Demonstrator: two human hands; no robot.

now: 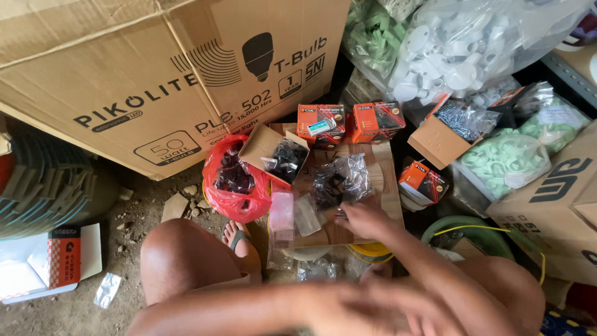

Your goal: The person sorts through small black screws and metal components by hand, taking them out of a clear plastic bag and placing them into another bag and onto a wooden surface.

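1. The right hand [367,219] rests on the wooden board [385,186], its fingers touching a clear bag of dark screws [341,179]; whether it is gripping cannot be told.
2. The left hand [348,308], at 6 o'clock, is blurred; its grip cannot be told.
3. At 10 o'clock of the bag, a red plastic bag [236,183] and an open carton [277,155] hold dark pieces.
4. Two orange boxes [348,122] stand at 12 o'clock; a large cardboard box [155,68] crowds the board's far-left side.
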